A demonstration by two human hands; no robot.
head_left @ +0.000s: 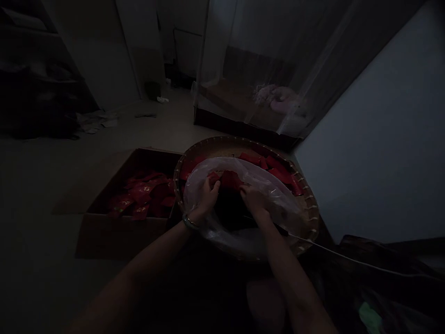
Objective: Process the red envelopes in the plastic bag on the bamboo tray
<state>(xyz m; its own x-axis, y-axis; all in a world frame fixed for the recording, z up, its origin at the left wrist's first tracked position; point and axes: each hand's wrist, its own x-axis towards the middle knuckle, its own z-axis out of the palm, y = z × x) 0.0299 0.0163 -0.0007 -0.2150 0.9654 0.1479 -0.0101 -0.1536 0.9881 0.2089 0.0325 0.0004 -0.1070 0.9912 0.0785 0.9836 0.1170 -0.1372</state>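
In dim light, my left hand and my right hand are both over a round woven bamboo tray. Between them is a red packet, its near edge lost in shadow. The fingers of my right hand are closed on its right side. My left thumb and fingers pinch a red piece just left of it; whether the two are joined I cannot tell. A clear plastic bag spreads around and under my hands. More red packets lie along the tray's far right side.
Left of the tray stands an open cardboard box with several gold-printed red packets in it. A white cable runs off to the right. Behind are a netted bed and, at right, a pale wall.
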